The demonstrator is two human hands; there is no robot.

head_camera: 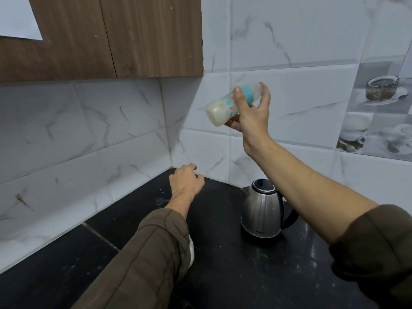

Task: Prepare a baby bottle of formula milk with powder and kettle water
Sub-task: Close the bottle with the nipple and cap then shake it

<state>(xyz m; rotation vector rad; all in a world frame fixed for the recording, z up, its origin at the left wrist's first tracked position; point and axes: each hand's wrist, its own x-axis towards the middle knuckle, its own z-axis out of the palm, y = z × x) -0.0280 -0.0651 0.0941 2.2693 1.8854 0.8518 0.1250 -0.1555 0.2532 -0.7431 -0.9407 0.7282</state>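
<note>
Overhead at the left, a brown wood-grain cabinet [124, 36] with two doors, a white sheet [17, 16] lying flat against the left one. Below and to the right, white marble-look wall tiles [66, 130] with grey veins, meeting in a corner. At the far right, grey picture tiles [383, 108] printed with cups and saucers. Underneath, a black bench [223, 268], scuffed, dusted with pale specks [161, 200] near the corner.
</note>
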